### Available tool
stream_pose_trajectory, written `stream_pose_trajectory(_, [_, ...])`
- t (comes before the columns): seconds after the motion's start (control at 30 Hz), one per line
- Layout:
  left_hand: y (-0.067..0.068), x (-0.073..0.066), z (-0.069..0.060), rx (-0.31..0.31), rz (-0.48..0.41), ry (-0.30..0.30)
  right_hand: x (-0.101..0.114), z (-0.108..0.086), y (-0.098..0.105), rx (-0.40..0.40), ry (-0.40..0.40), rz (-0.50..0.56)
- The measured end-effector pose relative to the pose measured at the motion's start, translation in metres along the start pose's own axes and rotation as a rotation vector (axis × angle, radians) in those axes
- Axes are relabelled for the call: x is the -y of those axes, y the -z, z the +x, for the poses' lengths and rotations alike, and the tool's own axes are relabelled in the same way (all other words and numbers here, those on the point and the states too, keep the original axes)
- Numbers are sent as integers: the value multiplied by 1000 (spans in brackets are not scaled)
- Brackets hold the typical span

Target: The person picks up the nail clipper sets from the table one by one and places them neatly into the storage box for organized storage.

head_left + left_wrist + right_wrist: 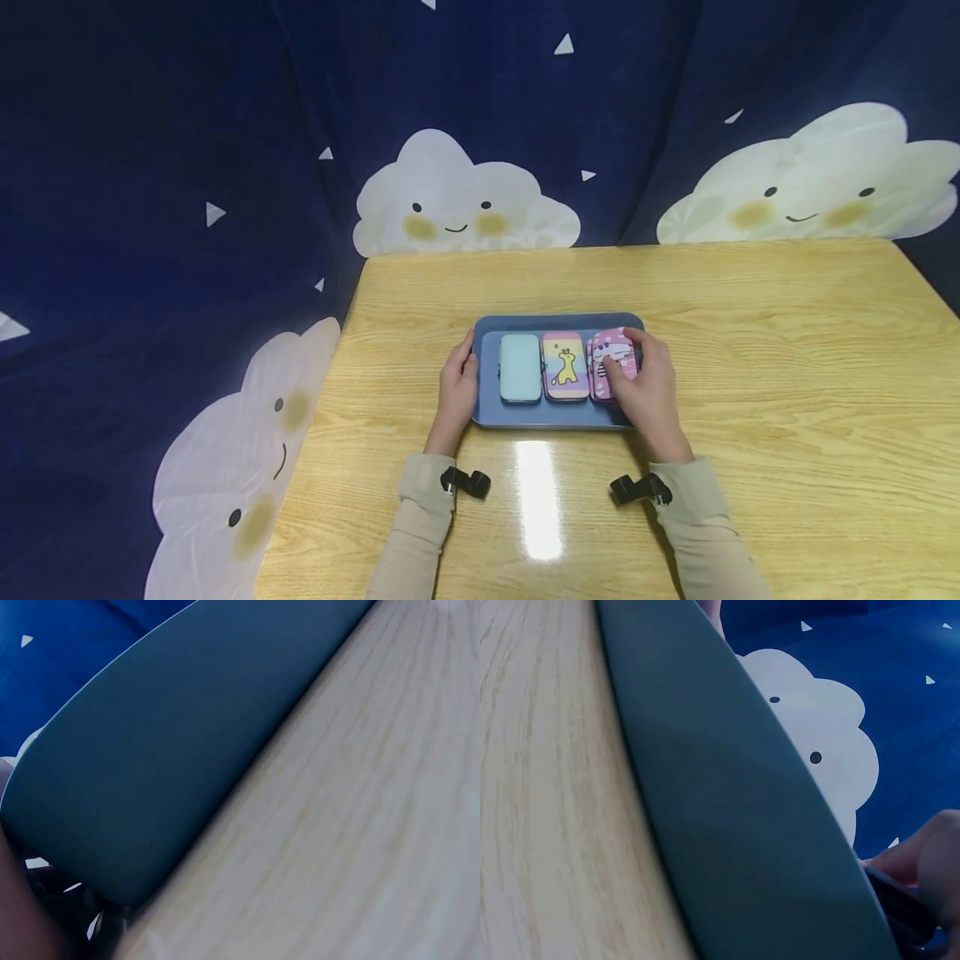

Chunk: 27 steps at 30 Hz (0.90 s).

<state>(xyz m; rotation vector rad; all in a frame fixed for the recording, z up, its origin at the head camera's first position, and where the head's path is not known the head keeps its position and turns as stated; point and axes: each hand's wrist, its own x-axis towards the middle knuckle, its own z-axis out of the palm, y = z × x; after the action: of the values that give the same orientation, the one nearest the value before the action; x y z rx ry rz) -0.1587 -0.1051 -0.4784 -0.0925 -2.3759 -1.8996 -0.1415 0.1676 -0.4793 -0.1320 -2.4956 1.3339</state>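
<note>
A blue rectangular tray (555,419) lies on the table, holding small hinged tins in a row. On its left is a plain mint tin (520,368); in the middle is a pastel tin with a yellow giraffe (566,367). At the right end my right hand (651,387) grips a pink patterned tin (602,387), thumb on top and fingers over its far right side. Another pink edge shows beside that tin's left side. My left hand (457,387) holds the tray's left end; its fingers are partly hidden. Both wrist views mostly show the tray's outer wall (150,750).
The wooden table (787,375) extends around the tray, most widely to the right. Behind it and on the left hangs a dark blue curtain (480,83) with white smiling clouds (457,187). Black wrist straps with cameras (472,483) sit over both sleeves.
</note>
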Motion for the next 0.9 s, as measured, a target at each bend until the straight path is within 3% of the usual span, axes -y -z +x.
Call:
stream_pose_trajectory(0.4, [-1, 0, 0, -2, -1, -2, -2, 0, -3, 50, -10, -46])
stream_pose_trajectory(0.9, [-1, 0, 0, -9, -9, 0, -1, -5, -7, -20, 32, -178])
